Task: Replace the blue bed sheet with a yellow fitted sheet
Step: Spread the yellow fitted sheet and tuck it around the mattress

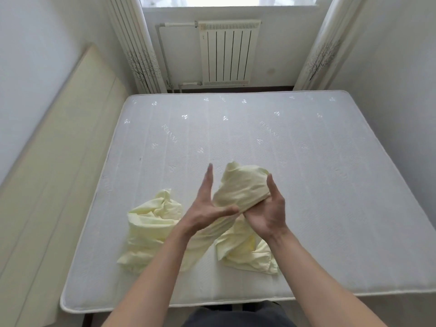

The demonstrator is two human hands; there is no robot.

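Nearest you, your right hand [267, 212] grips a bunched fold of the yellow fitted sheet [153, 223], thumb curled over it. Your left hand [207, 206] is flat-fingered, pressing that fold from its 9 o'clock side. The rest of the sheet lies crumpled on the bare mattress [318, 185] toward its 6 o'clock edge; no blue sheet shows. The likely trouble: the bundle is twisted, so you could pull out a side rather than a corner and fit it crooked. Farther off, a headboard [59, 161] stands at 9 o'clock and a radiator [227, 53] at 12; neither blocks you.
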